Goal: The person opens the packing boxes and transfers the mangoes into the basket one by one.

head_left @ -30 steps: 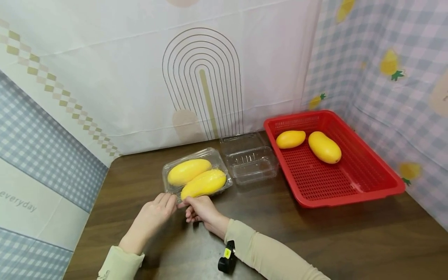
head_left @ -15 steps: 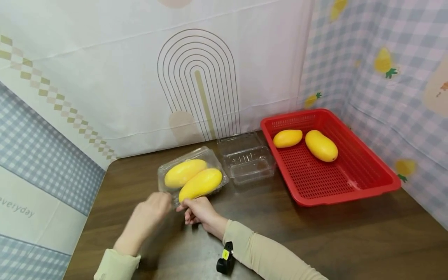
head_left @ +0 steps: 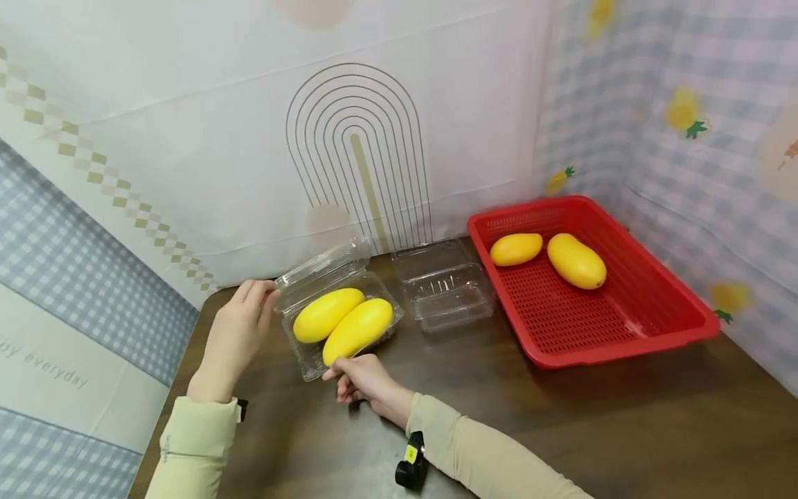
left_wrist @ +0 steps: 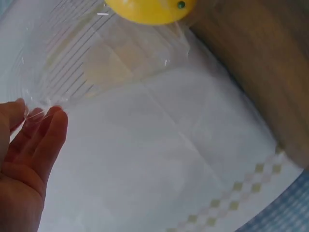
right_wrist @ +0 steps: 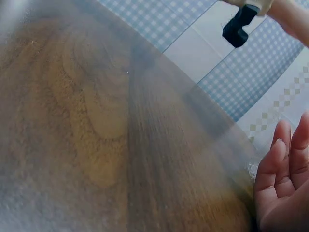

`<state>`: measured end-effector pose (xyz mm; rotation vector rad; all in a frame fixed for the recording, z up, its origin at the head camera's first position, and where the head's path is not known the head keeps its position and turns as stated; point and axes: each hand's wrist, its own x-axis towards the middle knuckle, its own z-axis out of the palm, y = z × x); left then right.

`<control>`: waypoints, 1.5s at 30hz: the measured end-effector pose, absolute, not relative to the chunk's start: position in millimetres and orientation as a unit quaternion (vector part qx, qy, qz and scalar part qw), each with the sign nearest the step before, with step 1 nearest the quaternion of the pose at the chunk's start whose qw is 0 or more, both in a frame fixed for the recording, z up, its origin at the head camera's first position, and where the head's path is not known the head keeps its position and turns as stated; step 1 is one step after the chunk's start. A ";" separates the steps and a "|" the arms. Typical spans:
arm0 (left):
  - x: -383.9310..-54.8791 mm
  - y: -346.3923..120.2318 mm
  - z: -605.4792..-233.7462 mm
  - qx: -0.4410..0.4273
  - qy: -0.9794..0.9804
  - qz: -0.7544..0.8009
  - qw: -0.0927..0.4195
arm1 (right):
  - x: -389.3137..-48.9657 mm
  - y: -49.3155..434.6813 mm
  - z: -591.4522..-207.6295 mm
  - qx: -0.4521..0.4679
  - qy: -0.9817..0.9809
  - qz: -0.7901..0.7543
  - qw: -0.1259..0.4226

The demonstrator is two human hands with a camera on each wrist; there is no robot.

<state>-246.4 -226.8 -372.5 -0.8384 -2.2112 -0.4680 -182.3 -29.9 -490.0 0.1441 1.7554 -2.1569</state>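
Note:
In the head view, a clear plastic clamshell box sits left of centre on the table, two yellow mangoes side by side in its base. Its lid tilts up toward the wall. My left hand pinches the lid's left edge between thumb and fingers, as the left wrist view also shows on the clear lid. At the near rim, my right hand pinches the box's front edge with thumb and forefinger, other fingers curled. The right wrist view shows that hand only partly.
A second clear box, lid open, stands right of the first. Beside it is a red perforated basket with two mangoes inside. A patterned cloth wall rises behind the brown table.
My left hand has risen from the front left corner toward the back left, lifting the lid off the mangoes. My right hand has stayed at the front edge.

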 end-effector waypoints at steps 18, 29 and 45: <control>-310.5 -239.0 -406.4 -0.185 -0.878 -0.397 0.193 | -185.2 -29.5 -492.7 0.029 0.616 -0.760 0.206; -321.7 -229.0 -446.7 -0.156 -0.883 -0.440 0.038 | -181.9 -31.8 -492.0 -0.009 0.625 -0.745 0.232; -302.0 -237.1 -468.6 -0.132 -0.843 -0.516 -0.074 | -179.9 -32.6 -490.0 -0.004 0.642 -0.729 0.238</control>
